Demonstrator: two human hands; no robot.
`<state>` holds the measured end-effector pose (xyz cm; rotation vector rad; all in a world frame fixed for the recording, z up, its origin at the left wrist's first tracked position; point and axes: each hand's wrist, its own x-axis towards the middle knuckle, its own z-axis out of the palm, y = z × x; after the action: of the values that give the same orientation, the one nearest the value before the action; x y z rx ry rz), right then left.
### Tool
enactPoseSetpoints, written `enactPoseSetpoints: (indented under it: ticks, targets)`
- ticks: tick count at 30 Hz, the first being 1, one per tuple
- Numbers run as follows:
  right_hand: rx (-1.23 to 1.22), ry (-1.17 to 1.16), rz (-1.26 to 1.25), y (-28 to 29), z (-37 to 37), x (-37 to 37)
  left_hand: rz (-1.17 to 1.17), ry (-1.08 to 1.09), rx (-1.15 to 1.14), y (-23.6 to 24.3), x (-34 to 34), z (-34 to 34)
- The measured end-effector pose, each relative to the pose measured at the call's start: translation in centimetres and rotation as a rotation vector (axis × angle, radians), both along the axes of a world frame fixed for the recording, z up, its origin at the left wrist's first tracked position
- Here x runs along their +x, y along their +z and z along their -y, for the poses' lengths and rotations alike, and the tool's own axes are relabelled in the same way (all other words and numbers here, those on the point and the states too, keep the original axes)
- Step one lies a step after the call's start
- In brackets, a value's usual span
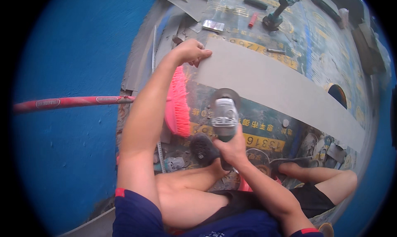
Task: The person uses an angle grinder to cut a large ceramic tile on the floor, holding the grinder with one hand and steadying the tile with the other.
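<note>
- Blue wall (pixel 78 63), at the left of the head view, beside a floor covered with printed green sheeting (pixel 206 97); the straight edges bend toward the rim.
- Long grey tile strip (pixel 273 76), running diagonally from the upper middle to the lower right, above the sheeting.
- Left hand (pixel 191 53), at the strip's left end: thumb and fingers drawn together, the thumb at the tile's edge; whether they pinch it cannot be told.
- Right hand (pixel 232 149), closed around the body of an angle grinder (pixel 225 119), below the strip.
- Cutting disc (pixel 226 95), at the grinder's far end, by the strip's near edge; contact between the two cannot be determined.
- Pink broom (pixel 178 109), bristles facing right, below the left hand; its red handle (pixel 74 103) extends left in front of the wall, passing behind the left forearm.
- Graduated measuring strip (pixel 154 51), beside the broom and partly covered by the left forearm.
- Second power tool (pixel 173 164), grey and teal, near the left knee.
- Dark perforated clog (pixel 202 149), on one foot, just left of the grinder.
- Teal-and-black cordless tool (pixel 275 20), beyond the strip; near it, a red marker-like stick (pixel 253 20), a dark block (pixel 255 2) and a silvery packet (pixel 213 26).
- Slender metal rod (pixel 276 51), near the strip's far edge.
</note>
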<state>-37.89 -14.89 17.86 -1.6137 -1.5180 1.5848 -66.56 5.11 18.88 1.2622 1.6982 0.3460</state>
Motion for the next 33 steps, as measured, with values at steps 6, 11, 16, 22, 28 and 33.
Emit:
enactPoseSetpoints:
  ticks: [6,11,16,22,28,33]
  targets:
    - [-0.042,0.075,0.048,0.2,-0.2,-3.7,0.035,0.008,-0.028,-0.3,-0.5,0.4]
    - [0.030,0.025,0.019,-0.4,0.1,-1.2,0.040,0.010,-0.044,0.3,-0.2,0.4]
    - [0.019,-0.007,0.023,0.0,-0.3,3.0,-0.009,0.025,-0.047,0.4,0.2,0.7]
    - [-0.041,-0.074,0.016,0.2,-0.2,7.9,-0.019,0.087,-0.030,-0.3,0.3,0.9]
    - [-0.043,-0.166,-0.017,0.2,-0.7,12.8,-0.082,0.086,-0.036,0.2,0.8,0.7]
    - [-0.067,-0.279,-0.084,0.5,-1.0,17.0,-0.348,0.033,-0.041,1.3,1.9,-0.1]
